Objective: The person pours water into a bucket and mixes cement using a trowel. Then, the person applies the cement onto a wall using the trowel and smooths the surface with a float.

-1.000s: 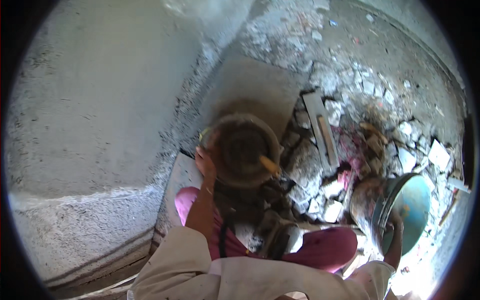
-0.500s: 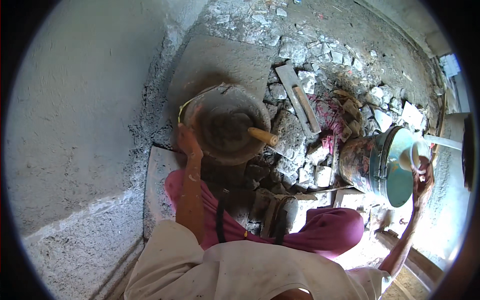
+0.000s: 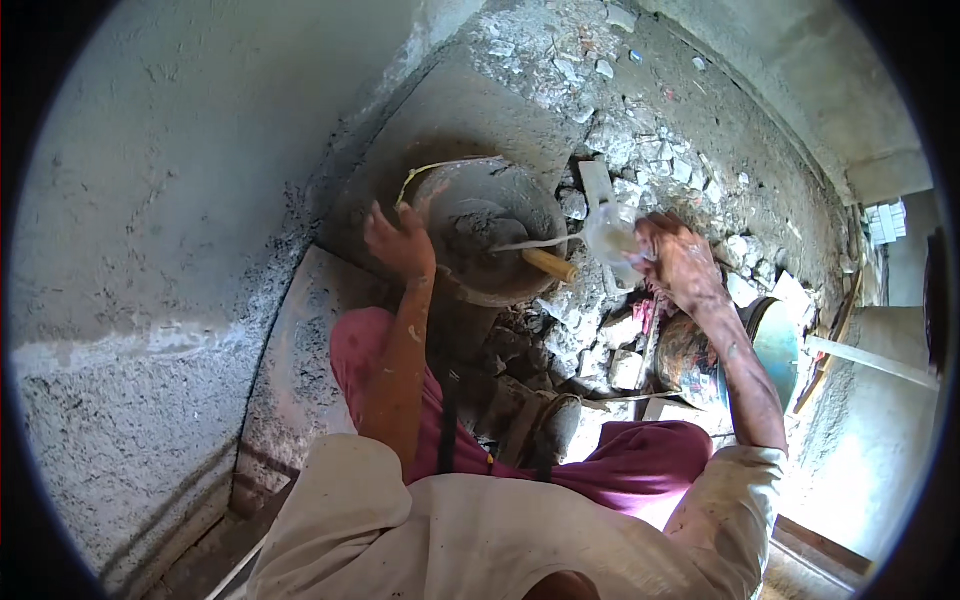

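A round mortar pan with grey wet mix sits on rubble ahead of me. A trowel with a yellow wooden handle lies in it. My left hand grips the pan's near left rim. My right hand holds a clear plastic cup tilted toward the pan, and a thin stream of water runs from it into the mix. A blue-lined bucket stands to the right, below my right forearm.
A grey plastered wall fills the left. Broken concrete pieces cover the floor beyond and right of the pan. A flat slab lies by my left knee. My foot in a sandal rests below the pan.
My right hand has lifted the cup from the bucket and swung left to the pan, and water now pours out. My left hand stays on the pan's rim.
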A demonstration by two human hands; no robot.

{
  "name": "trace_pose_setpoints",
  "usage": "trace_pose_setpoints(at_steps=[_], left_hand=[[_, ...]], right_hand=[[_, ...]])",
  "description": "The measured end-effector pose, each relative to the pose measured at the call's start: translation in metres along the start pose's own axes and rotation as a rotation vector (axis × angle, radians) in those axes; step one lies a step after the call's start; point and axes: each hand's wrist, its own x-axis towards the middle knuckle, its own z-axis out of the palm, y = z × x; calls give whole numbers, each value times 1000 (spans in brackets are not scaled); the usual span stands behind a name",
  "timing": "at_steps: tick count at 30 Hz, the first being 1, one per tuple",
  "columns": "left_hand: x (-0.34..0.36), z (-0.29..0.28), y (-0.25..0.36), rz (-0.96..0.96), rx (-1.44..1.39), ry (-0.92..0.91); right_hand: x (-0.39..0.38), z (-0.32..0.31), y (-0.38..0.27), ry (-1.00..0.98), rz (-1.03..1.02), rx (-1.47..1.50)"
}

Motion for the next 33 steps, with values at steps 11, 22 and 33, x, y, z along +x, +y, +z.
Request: trace_pose_setpoints(at_steps=[11,22,33], left_hand=[[8,12,-3,-613,-463,-607],[-18,24,-8,-612,-646,-796],[-13,27,-24,-630,-807,-832]], right_hand=[[47,6,-51,0,62,-494],[-11,26,35,139,412,588],[-346,66,218,437,901,151]])
